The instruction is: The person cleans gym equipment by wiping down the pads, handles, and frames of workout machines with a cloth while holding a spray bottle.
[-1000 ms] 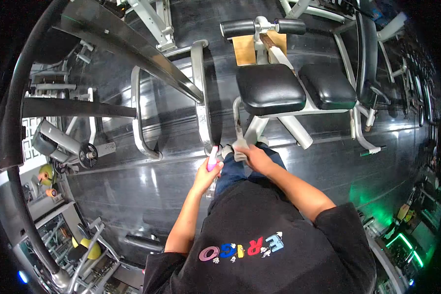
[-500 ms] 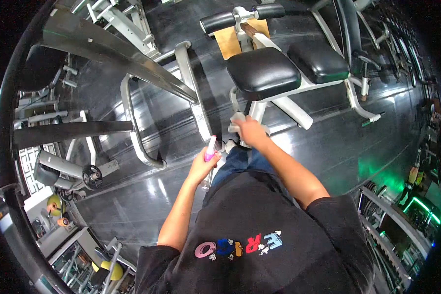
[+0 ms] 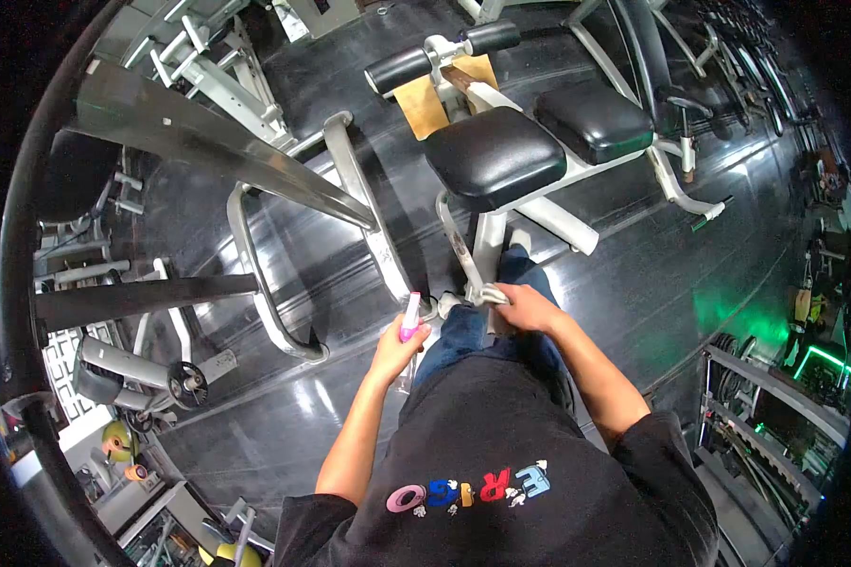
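Observation:
My left hand (image 3: 402,348) is wrapped round a small pink and white bottle (image 3: 410,318), held upright in front of my lap. In my right hand (image 3: 529,309) is a light grey cloth (image 3: 490,296), bunched in the fingers at the lower end of a curved metal bar (image 3: 457,236). That bar belongs to a bench machine with a black padded seat (image 3: 494,158) just ahead. Whether the cloth touches the bar is hard to tell.
A second black pad (image 3: 596,123) and a roller pad (image 3: 397,71) are on the bench machine. A large metal frame (image 3: 246,151) rises at the left, its foot (image 3: 369,222) near my left hand. A rack (image 3: 775,392) stands at the right.
My right hand with the cloth first moved up along the curved bar, then came back down and right. The view has shifted, and my left hand still holds the bottle.

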Available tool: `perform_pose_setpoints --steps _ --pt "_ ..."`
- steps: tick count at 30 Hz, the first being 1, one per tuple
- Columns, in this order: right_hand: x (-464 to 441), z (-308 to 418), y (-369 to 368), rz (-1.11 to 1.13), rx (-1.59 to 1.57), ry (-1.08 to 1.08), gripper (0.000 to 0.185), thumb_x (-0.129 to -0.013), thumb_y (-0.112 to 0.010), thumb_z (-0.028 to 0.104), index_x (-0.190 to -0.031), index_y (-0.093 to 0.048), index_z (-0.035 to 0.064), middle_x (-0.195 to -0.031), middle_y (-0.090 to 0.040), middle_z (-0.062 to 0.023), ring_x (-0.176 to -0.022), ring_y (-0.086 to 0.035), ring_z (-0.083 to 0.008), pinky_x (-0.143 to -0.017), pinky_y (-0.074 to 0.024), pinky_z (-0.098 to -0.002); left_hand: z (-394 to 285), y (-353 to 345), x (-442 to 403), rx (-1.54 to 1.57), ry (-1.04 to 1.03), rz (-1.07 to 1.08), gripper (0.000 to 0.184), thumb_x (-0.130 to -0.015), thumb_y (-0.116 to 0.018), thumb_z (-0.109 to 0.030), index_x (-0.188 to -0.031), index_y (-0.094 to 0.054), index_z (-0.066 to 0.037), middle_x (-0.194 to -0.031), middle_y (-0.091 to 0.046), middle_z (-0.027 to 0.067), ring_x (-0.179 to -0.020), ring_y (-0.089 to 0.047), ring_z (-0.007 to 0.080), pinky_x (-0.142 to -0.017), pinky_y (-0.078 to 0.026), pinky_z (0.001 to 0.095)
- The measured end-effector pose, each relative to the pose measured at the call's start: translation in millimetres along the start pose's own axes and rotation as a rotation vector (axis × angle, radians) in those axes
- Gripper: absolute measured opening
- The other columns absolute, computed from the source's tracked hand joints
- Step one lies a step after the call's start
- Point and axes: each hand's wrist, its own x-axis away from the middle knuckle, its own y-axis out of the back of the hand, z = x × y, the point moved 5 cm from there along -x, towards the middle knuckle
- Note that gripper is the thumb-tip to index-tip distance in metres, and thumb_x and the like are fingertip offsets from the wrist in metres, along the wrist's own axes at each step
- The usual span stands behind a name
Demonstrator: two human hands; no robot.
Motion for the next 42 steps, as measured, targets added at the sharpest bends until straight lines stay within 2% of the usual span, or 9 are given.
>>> perform_pose_setpoints --steps 5,13,18,23,25,27,33,36,42 --pt "-3 18 27 -0.227 -0.212 -0.034 0.04 -0.083 -0.059 0.014 -0.123 -0.059 0.012 -0.109 -0.066 -0.0191 -0.104 -0.062 -0.037 -0.089 -0.0494 -0.0435 -1 0 -14 0.078 -0.023 0.012 0.037 -0.087 -0.069 -0.033 -0.104 -0.059 -0.002 -0.08 -0.062 0.0048 -0.069 -0.061 0.0122 -0.067 -0.048 0.0283" --pt "-101 78 18 -0.289 0.355 0.356 0.054 -0.079 -0.063 0.009 -0.131 -0.054 0.0215 -0.12 -0.054 -0.0177 -0.11 -0.057 -0.037 -0.088 -0.0515 -0.0464 -20 -7 -15 0.025 -0.051 -0.126 0.041 -0.086 -0.07 -0.036 -0.107 -0.06 -0.002 -0.081 -0.063 0.0046 -0.069 -0.061 0.0128 -0.067 -0.05 0.0296" --pt "-199 70 9 -0.366 0.687 0.277 0.037 -0.087 -0.056 0.011 -0.124 -0.057 0.0094 -0.149 -0.032 -0.0188 -0.137 -0.034 -0.0396 -0.098 -0.0498 -0.0451 5 -7 9 0.042 -0.002 -0.201 0.041 -0.086 -0.07 -0.034 -0.108 -0.059 -0.002 -0.081 -0.064 0.0057 -0.07 -0.062 0.0128 -0.066 -0.051 0.029" --pt "-184 55 -11 -0.268 0.841 0.265 0.035 -0.086 -0.057 0.011 -0.12 -0.058 0.0086 -0.144 -0.039 -0.0175 -0.132 -0.039 -0.0372 -0.103 -0.0448 -0.0459 22 -11 32 0.102 0.051 -0.266 0.039 -0.086 -0.071 -0.032 -0.109 -0.06 -0.003 -0.08 -0.065 0.0073 -0.068 -0.063 0.0136 -0.066 -0.05 0.0294" --pt "-153 52 -15 -0.235 0.49 0.392 0.033 -0.082 -0.061 0.011 -0.115 -0.059 0.0095 -0.129 -0.05 -0.0165 -0.122 -0.047 -0.0356 -0.1 -0.0441 -0.0453 28 -13 36 0.102 0.064 -0.264 0.038 -0.086 -0.071 -0.032 -0.108 -0.06 -0.003 -0.08 -0.066 0.0075 -0.067 -0.063 0.0132 -0.066 -0.05 0.0294" --pt "-114 36 -30 -0.194 0.538 0.62 0.034 -0.078 -0.065 0.012 -0.111 -0.059 0.0121 -0.114 -0.056 -0.0148 -0.113 -0.051 -0.0352 -0.097 -0.0445 -0.0454 31 -15 38 0.142 0.05 -0.272 0.038 -0.086 -0.071 -0.032 -0.108 -0.06 -0.003 -0.081 -0.066 0.0068 -0.067 -0.062 0.0127 -0.067 -0.05 0.0289" --pt "-20 46 -38 0.167 0.38 0.591 0.047 -0.075 -0.067 0.009 -0.12 -0.058 0.0175 -0.112 -0.057 -0.0145 -0.111 -0.055 -0.0331 -0.097 -0.044 -0.0434 9 -16 23 0.141 0.044 -0.227 0.039 -0.085 -0.071 -0.033 -0.109 -0.06 -0.003 -0.078 -0.065 0.0049 -0.068 -0.062 0.012 -0.066 -0.049 0.0286" --pt "-19 15 -23 -0.102 -0.184 0.314 0.044 -0.077 -0.059 0.005 -0.121 -0.059 0.0109 -0.113 -0.06 -0.0191 -0.108 -0.058 -0.0384 -0.095 -0.0471 -0.0413 -17 -19 1 0.06 0.001 -0.17 0.04 -0.085 -0.07 -0.038 -0.104 -0.061 -0.004 -0.076 -0.064 0.0047 -0.068 -0.062 0.0119 -0.065 -0.049 0.0296" --pt "-41 -57 4 -0.545 -0.622 -0.089 0.029 -0.095 -0.051 0.014 -0.122 -0.06 0.0065 -0.103 -0.065 -0.0057 -0.097 -0.059 -0.0135 -0.085 -0.0469 -0.0292 -68 -28 -44 -0.272 0.004 -0.065 0.046 -0.086 -0.065 -0.051 -0.088 -0.06 -0.006 -0.069 -0.063 0.0057 -0.066 -0.062 0.0159 -0.065 -0.047 0.0326"
